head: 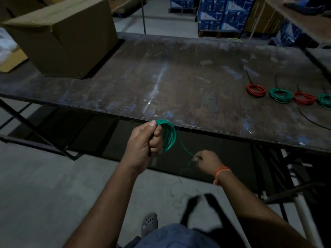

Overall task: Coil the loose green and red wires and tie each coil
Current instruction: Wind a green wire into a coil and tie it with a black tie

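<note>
My left hand (143, 142) grips a green wire coil (168, 136) of several loops, held just in front of the table's near edge. A loose strand of the green wire (186, 149) runs from the coil down to my right hand (206, 161), which pinches it lower and to the right. Beyond the right hand the wire hangs down, blurred. On the table's right side lie tied coils in a row: a red coil (256, 90), a green coil (280, 95), another red coil (304, 98) and a green coil (325, 100) cut by the frame edge.
The dark worn table (179, 77) spans the view. A big cardboard box (62, 36) stands on its far left. A black cable tie (311, 120) lies near the right coils. Stacked blue boxes (222, 13) stand behind. Thin wire scraps lie on the floor (44, 194).
</note>
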A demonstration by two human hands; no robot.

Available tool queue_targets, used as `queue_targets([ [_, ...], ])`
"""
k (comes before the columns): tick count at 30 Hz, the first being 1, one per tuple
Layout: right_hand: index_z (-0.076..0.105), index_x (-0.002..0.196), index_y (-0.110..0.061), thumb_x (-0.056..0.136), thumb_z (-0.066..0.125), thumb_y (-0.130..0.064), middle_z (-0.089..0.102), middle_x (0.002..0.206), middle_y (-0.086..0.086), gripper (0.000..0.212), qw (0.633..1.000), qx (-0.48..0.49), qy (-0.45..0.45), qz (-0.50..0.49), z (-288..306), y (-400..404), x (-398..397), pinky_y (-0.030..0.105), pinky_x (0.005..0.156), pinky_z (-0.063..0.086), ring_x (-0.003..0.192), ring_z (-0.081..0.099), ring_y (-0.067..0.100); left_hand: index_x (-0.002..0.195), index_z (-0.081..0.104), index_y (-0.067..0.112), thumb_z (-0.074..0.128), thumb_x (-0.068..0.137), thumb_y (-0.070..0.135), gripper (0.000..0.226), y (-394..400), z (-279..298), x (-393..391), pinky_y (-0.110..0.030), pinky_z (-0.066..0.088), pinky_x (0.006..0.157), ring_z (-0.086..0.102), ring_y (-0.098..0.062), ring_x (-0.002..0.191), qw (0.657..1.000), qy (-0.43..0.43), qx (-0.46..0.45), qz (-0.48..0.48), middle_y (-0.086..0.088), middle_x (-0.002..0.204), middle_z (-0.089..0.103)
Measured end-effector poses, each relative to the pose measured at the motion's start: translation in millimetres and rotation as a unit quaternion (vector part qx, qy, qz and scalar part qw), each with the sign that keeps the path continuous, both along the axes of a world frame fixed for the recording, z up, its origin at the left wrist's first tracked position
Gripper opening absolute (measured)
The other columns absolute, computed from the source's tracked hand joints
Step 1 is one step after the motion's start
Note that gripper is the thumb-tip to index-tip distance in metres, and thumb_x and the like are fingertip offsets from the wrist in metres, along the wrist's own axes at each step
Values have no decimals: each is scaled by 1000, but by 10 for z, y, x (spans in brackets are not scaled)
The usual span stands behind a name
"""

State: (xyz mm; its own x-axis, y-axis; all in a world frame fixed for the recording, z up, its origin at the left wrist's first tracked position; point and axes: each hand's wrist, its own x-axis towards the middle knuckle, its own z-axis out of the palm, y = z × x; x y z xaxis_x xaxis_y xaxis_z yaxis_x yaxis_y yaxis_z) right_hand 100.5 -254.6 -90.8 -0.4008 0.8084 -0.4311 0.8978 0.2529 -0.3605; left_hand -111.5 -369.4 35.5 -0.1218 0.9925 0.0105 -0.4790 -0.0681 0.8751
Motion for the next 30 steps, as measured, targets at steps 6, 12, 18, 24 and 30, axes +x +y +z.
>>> queue_targets([
  [6,69,101,-38,72,74,-30,43,138,3,31,984,5,159,79,245,-146,-91,42,115,36,136,37,23,74,48,17,46,97,35,29,31,-46,19,-20,10,43,10,-9,46,997,14,-40,-59,3,56,17],
  [12,47,139,4,80,59,10,62,128,11,61,780,-240,576,54,697,-337,-327,35,105,47,118,58,21,78,50,15,43,99,30,27,83,-69,28,-18,11,41,12,-5,43,991,-49,-35,-119,5,55,17],
  [18,70,101,-9,102,55,-4,63,71,-4,16,817,-71,565,-90,708,-198,-280,16,60,43,61,50,6,80,52,16,36,102,30,30,129,-137,-244,-20,10,38,10,-5,40,969,-204,-36,-136,10,54,15],
  [24,74,107,-17,100,60,-9,67,73,-5,17,923,25,382,-37,375,-262,-317,16,62,45,62,58,-2,87,64,13,34,102,31,38,251,-172,-554,-17,15,39,11,-6,42,948,-313,-18,-59,9,53,17],
  [30,73,113,-21,97,56,-31,69,95,-8,25,938,188,290,7,332,-466,-421,28,81,51,89,65,5,105,63,7,32,104,29,38,439,-210,-981,-14,26,40,29,-4,37,950,-310,8,40,9,51,34],
])
